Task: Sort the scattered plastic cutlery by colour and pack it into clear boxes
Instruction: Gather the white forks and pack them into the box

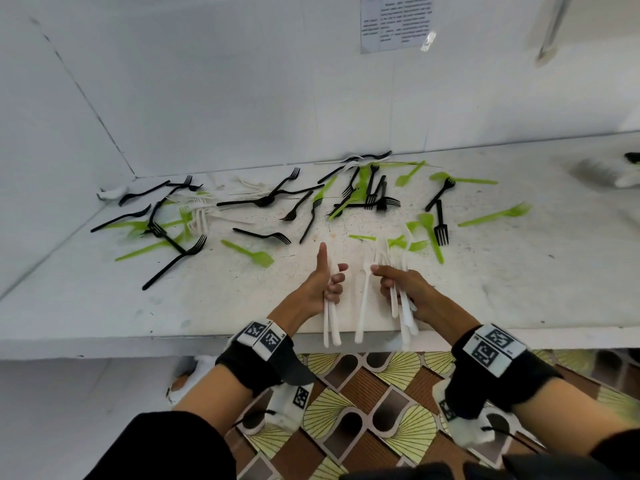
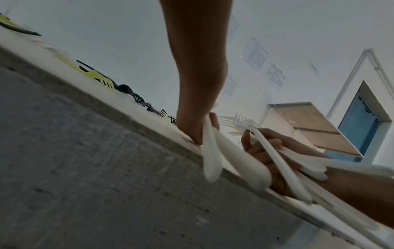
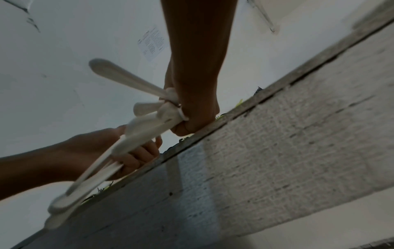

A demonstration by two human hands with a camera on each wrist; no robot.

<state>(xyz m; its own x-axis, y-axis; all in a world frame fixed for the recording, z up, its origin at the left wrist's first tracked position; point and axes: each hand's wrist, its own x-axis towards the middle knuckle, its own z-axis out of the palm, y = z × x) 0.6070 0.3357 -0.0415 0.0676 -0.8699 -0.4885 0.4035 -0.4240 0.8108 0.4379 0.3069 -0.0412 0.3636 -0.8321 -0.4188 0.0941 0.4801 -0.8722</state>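
Note:
My left hand (image 1: 332, 271) grips two white cutlery handles (image 1: 330, 323) near the counter's front edge, thumb pointing up and fingers curled round them. Close to its right, my right hand (image 1: 386, 282) holds a bundle of several white forks (image 1: 403, 306), and its thumb side pinches one more white piece (image 1: 363, 303). In the left wrist view the left hand (image 2: 198, 129) rests on the counter edge with white handles (image 2: 211, 161) hanging down. In the right wrist view the right hand (image 3: 192, 118) clasps fanned white handles (image 3: 147, 116). Black forks (image 1: 263, 200), green cutlery (image 1: 251, 252) and white pieces (image 1: 201, 216) lie scattered behind.
The white counter (image 1: 104, 306) ends at a front edge just under my wrists and meets white walls at the back and left. A blurred grey-white object (image 1: 606, 173) sits at the far right. Patterned floor (image 1: 363, 410) lies below.

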